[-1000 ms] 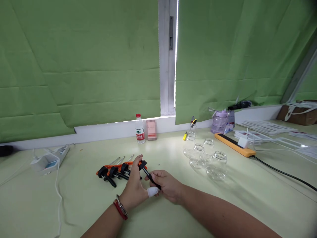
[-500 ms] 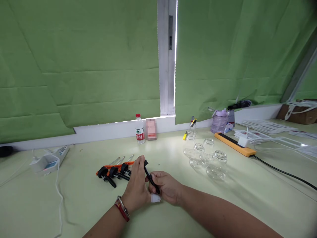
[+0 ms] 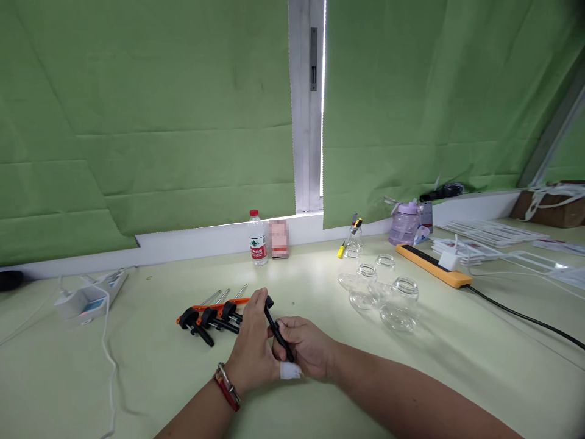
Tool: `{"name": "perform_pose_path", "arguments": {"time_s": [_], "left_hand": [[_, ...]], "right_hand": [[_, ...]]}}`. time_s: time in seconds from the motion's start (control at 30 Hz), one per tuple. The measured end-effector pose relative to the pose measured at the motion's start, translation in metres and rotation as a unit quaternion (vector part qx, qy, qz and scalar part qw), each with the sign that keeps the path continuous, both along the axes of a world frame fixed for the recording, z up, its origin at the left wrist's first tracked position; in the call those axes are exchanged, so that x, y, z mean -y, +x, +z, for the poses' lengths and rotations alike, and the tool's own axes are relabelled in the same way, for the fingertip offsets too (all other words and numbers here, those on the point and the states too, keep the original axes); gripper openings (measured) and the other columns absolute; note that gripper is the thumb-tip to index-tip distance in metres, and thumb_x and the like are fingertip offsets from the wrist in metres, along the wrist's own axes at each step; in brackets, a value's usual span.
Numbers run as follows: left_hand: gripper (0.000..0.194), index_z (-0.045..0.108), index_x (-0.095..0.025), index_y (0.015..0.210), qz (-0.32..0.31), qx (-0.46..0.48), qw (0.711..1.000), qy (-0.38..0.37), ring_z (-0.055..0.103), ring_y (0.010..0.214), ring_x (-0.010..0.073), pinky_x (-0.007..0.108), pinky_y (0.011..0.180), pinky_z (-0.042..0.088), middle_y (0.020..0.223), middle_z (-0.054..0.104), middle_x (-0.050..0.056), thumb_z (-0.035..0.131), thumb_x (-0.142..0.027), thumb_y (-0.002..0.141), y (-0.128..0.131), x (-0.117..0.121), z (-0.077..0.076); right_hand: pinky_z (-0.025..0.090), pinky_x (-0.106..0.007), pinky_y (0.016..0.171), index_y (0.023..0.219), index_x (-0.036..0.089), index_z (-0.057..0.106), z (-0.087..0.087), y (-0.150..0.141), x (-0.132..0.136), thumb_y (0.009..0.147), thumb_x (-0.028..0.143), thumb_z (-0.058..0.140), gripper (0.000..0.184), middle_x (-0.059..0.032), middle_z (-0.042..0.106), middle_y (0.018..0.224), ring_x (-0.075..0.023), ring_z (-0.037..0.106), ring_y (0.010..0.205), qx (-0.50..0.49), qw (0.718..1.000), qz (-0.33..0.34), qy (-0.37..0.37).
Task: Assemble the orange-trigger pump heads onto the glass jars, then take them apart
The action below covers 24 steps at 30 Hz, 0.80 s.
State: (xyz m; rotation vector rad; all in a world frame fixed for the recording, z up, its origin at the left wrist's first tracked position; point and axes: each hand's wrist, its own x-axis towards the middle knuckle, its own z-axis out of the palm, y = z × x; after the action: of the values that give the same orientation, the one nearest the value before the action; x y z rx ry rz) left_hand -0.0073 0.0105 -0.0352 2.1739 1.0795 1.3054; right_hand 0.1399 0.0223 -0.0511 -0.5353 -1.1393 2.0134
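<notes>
While our right hand (image 3: pixel 311 350) clamps the black handle (image 3: pixel 282 342), slanting toward the near edge of the counter (image 3: pixel 158 372), our left hand (image 3: pixel 253 347) sits by the top, can't tell its grip.

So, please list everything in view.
held part: one, black, in right grip
similar parts: three, black-orange, left
jars: about five, clear, right
bottle: one, clear, rear
box: one, pink, rear
jug: one, purple, rear
power strips: two, white left, orange right
papers: several, white, right
small items: some, yellow, rear
object: one, brown, right edge
curtains: several, green, behind
table: one, pale green, beneath
left grip: one, white thumb wrap, centre
right grip: one, bare, centre
</notes>
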Motion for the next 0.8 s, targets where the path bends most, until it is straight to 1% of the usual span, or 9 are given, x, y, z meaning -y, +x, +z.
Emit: {"name": "perform_pose_path", "arguments": {"time_s": [0.17,0.23,0.3,0.47,0.57,0.67,0.8], "left_hand": [[0.123,0.006,-0.017,0.142,0.023,-0.078,0.997,0.012,0.01,0.132,0.0408,0.057,0.102,0.021,0.145,0.011,0.019,0.076,-0.025,0.041,0.001,-0.002,-0.003],[0.126,0.001,-0.016,0.142,0.032,-0.108,0.993,0.021,0.009,0.132,0.0405,0.058,0.101,0.022,0.144,0.009,0.021,0.075,-0.03,0.042,0.002,-0.002,-0.003],[0.126,-0.001,-0.015,0.142,0.034,-0.123,0.991,0.031,0.009,0.133,0.0399,0.058,0.102,0.022,0.144,0.009,0.022,0.075,-0.033,0.043,0.002,-0.003,-0.003],[0.124,0.002,-0.015,0.142,0.054,-0.139,0.987,0.056,0.014,0.131,0.041,0.057,0.1,0.026,0.143,0.014,0.022,0.074,-0.041,0.044,0.004,-0.001,-0.001],[0.121,0.006,-0.014,0.141,0.078,-0.152,0.982,0.078,0.02,0.129,0.0416,0.057,0.099,0.029,0.14,0.021,0.022,0.073,-0.045,0.046,0.006,0.002,0.004],[0.115,0.011,-0.013,0.14,0.091,-0.156,0.978,0.106,0.026,0.126,0.0408,0.056,0.097,0.032,0.136,0.027,0.021,0.071,-0.045,0.048,0.007,0.004,0.01],[0.111,0.013,-0.015,0.138,0.086,-0.151,0.978,0.118,0.032,0.123,0.0385,0.053,0.096,0.035,0.134,0.03,0.019,0.071,-0.046,0.048,0.006,0.005,0.016]], "right_hand": [[0.031,-0.022,0.046,0.082,0.014,0.057,-0.001,-0.002,0.0,0.077,0.049,0.058,0.036,0.0011,0.052,0.05,-0.01,0.043,0.045,-0.002,1.0,-0.001,-0.009],[0.031,-0.023,0.048,0.078,0.014,0.056,-0.003,-0.003,0.0,0.078,0.049,0.057,0.035,0.0011,0.052,0.05,-0.0101,0.044,0.046,-0.008,1.0,-0.001,-0.012],[0.032,-0.023,0.05,0.076,0.015,0.054,-0.004,-0.003,0.001,0.078,0.047,0.057,0.033,0.0013,0.052,0.05,-0.0098,0.044,0.046,-0.013,1.0,0.001,-0.011],[0.03,-0.022,0.048,0.074,0.015,0.053,-0.003,-0.004,0.001,0.078,0.048,0.058,0.033,0.0019,0.051,0.051,-0.0088,0.043,0.046,-0.006,1.0,0.002,-0.009],[0.028,-0.021,0.046,0.081,0.016,0.055,-0.001,-0.002,0.001,0.077,0.049,0.058,0.034,0.0019,0.052,0.053,-0.0087,0.042,0.045,0.003,1.0,0.01,-0.01],[0.03,-0.021,0.048,0.088,0.016,0.056,0.003,-0.001,0.002,0.077,0.049,0.058,0.035,0.001,0.054,0.057,-0.0089,0.043,0.048,-0.001,1.0,0.019,-0.005],[0.032,-0.022,0.051,0.089,0.015,0.056,0.011,0.001,0.005,0.076,0.048,0.059,0.036,-0.0001,0.055,0.06,-0.0099,0.047,0.052,-0.009,1.0,0.028,-0.009]]}}
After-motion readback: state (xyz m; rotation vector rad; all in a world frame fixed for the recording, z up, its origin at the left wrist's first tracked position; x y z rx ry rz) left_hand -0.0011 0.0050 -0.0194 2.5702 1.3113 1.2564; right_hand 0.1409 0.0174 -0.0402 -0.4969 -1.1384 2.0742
